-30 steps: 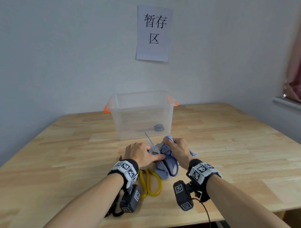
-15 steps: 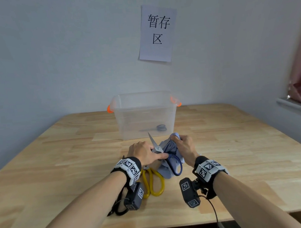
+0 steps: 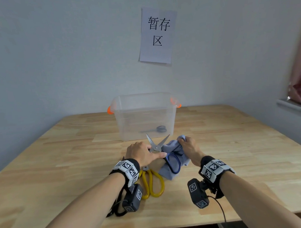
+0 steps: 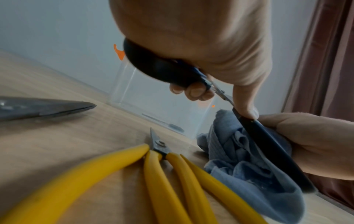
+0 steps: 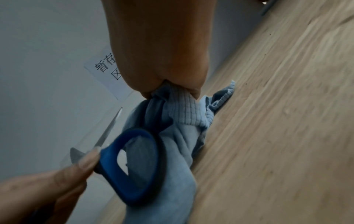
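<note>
Blue-handled scissors (image 3: 155,147) are gripped by the left hand (image 3: 140,154), a blue cloth (image 3: 174,149) by the right hand (image 3: 189,149). Wiping is judged unfinished, with the yellow-handled scissors (image 4: 153,174) untouched.

Bin (image 3: 144,118) close ahead, yellow scissors (image 4: 155,174) beneath

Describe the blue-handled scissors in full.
The blue-handled scissors have silvery metal blades spread in a V, with the tips pointing up toward the clear box. The handles look like blue plastic loops with darker rims. The left hand grips one loop, its thumb pressing the neck of the other. That free loop lies against the light blue cloth, which the right hand bunches.
</note>
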Available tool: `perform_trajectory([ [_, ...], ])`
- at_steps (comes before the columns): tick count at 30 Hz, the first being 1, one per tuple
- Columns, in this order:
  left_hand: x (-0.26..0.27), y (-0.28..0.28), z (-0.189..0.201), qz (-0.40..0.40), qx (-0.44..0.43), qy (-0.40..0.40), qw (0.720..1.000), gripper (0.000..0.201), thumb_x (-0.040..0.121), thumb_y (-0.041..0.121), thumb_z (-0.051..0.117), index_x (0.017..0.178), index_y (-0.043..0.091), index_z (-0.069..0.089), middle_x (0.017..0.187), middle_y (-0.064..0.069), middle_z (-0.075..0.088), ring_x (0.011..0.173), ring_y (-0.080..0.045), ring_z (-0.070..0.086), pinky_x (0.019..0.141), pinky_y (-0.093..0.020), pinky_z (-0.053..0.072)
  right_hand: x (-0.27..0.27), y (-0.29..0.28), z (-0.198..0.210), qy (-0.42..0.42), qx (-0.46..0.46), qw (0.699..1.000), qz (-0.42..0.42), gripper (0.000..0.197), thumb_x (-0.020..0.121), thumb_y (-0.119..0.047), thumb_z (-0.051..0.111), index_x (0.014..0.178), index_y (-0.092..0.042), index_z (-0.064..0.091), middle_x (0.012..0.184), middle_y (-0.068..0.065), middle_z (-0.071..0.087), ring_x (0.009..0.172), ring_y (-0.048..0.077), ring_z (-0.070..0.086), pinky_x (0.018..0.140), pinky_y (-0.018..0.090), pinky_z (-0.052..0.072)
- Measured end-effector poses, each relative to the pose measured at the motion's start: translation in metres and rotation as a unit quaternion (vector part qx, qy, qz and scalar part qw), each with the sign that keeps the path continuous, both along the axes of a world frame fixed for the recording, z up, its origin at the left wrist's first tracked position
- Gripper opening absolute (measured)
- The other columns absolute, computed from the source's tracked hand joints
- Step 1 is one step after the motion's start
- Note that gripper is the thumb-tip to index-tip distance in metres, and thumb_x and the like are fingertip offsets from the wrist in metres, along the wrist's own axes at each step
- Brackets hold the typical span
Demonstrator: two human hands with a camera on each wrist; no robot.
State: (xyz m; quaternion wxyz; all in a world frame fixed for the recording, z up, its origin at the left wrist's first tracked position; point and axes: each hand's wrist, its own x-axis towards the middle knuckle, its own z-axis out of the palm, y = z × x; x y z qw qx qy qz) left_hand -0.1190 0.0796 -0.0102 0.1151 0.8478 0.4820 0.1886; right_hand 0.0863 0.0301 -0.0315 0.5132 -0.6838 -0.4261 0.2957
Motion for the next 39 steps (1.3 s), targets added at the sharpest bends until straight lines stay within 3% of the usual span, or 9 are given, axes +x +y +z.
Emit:
perform_trajectory([
  [7,0.007,0.002,0.004,0.014,-0.003,-0.046,0.999,0.073,0.058,0.084,0.067,0.049,0.019,0.037,0.048,0.006,0.043,0.050,-0.015,0.045,0.054,-0.030,0.035,-0.016,-0.018,0.021,0.020,-0.026,0.993,0.114,0.021,0.079,-0.030,0.047,0.075,-0.009,0.050,0.074,0.010,0.055,0.073,0.024,0.052,0.070,0.034,0.044],
  [9,0.009,0.001,0.007,0.012,-0.004,-0.045,0.999,0.071,0.059,0.084,0.067,0.050,0.019,0.039,0.048,0.007,0.043,0.049,-0.013,0.045,0.053,-0.030,0.035,-0.019,-0.022,0.027,0.029,-0.057,0.989,0.136,0.025,0.091,-0.027,0.042,0.077,-0.010,0.055,0.077,0.008,0.061,0.073,0.022,0.056,0.069,0.030,0.047],
  [14,0.013,-0.002,0.006,0.003,0.007,-0.032,0.999,0.070,0.060,0.084,0.065,0.051,0.019,0.042,0.049,0.005,0.046,0.052,-0.015,0.049,0.054,-0.030,0.039,-0.013,-0.016,0.022,0.028,-0.061,0.983,0.172,0.026,0.102,-0.006,0.040,0.110,0.009,0.060,0.108,0.025,0.065,0.096,0.030,0.062,0.091,0.043,0.052],
  [17,0.015,-0.003,0.005,0.000,0.002,-0.030,1.000,0.070,0.060,0.084,0.065,0.050,0.019,0.042,0.049,0.005,0.047,0.052,-0.016,0.049,0.054,-0.030,0.039,-0.013,-0.015,0.023,0.028,-0.059,0.987,0.144,0.031,0.099,-0.010,0.054,0.128,0.000,0.055,0.119,0.024,0.064,0.103,0.030,0.064,0.086,0.040,0.056],
  [20,0.015,-0.002,0.004,0.000,-0.003,-0.030,1.000,0.070,0.059,0.085,0.066,0.051,0.019,0.043,0.051,0.004,0.050,0.054,-0.017,0.051,0.057,-0.032,0.043,-0.011,-0.013,0.026,-0.029,-0.049,0.996,0.074,0.015,0.088,-0.012,0.069,0.102,-0.011,0.062,0.101,0.016,0.066,0.088,0.026,0.064,0.064,0.029,0.050],
  [24,0.016,-0.002,0.006,-0.002,-0.004,-0.021,1.000,0.070,0.059,0.084,0.067,0.050,0.018,0.043,0.054,0.002,0.054,0.060,-0.018,0.055,0.061,-0.033,0.046,-0.010,-0.011,0.025,-0.049,-0.006,0.998,0.039,0.012,0.074,-0.008,0.080,0.073,-0.009,0.068,0.076,0.010,0.067,0.074,0.022,0.062,0.064,0.032,0.051],
  [29,0.017,-0.002,0.007,-0.004,-0.012,-0.019,1.000,0.069,0.062,0.082,0.067,0.050,0.019,0.042,0.053,0.004,0.051,0.056,-0.017,0.051,0.057,-0.031,0.040,-0.016,-0.012,0.027,0.005,0.015,0.999,0.052,0.010,0.077,-0.007,0.079,0.078,-0.003,0.070,0.073,0.008,0.067,0.067,0.017,0.061,0.058,0.024,0.052],
  [34,0.014,0.002,0.003,-0.004,-0.036,-0.045,0.998,0.060,0.069,0.072,0.072,0.051,0.023,0.042,0.052,0.010,0.047,0.056,-0.014,0.048,0.052,-0.029,0.033,-0.011,-0.021,0.027,0.179,-0.008,0.964,0.197,0.018,0.096,-0.002,0.055,0.108,0.000,0.068,0.107,0.019,0.072,0.095,0.027,0.070,0.084,0.035,0.057],
  [39,0.010,0.002,0.000,-0.004,-0.046,-0.041,0.998,0.058,0.070,0.068,0.074,0.051,0.023,0.043,0.053,0.010,0.049,0.054,-0.012,0.047,0.049,-0.028,0.030,-0.006,-0.018,0.025,0.187,-0.027,0.957,0.220,0.020,0.093,0.008,0.055,0.110,0.002,0.064,0.104,0.021,0.071,0.096,0.029,0.069,0.086,0.035,0.057],
])
